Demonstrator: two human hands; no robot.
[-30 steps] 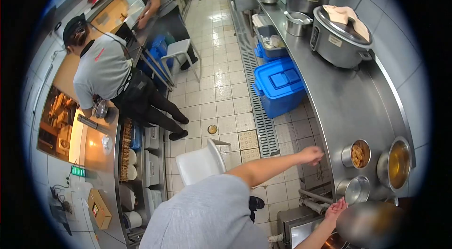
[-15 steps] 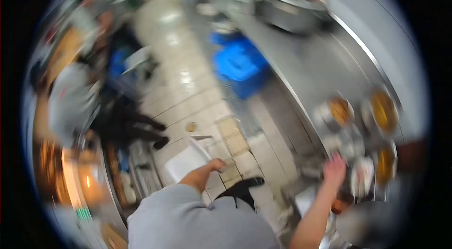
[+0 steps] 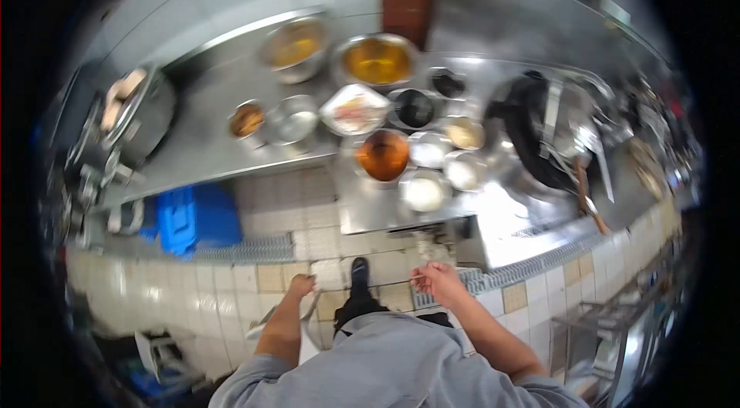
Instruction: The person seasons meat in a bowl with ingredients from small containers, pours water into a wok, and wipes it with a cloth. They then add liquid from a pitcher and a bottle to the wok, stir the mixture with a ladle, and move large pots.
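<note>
My left hand hangs over the tiled floor with its fingers curled in and nothing visible in it, close to the edge of a white chair. My right hand is held in front of the steel counter, fingers loosely apart and empty. Above both hands the counter carries a bowl of orange sauce, a bowl of white powder, a plate of food and a pot of yellow liquid. Neither hand touches them.
A black wok with utensils sits at the right of the counter. A large rice cooker stands at the left. A blue lidded bin sits under the counter beside a floor drain grate. My shoe is between my hands.
My view has swung from the kitchen aisle and co-workers to straight down at the counter. Both hands have dropped from the counter to waist height.
</note>
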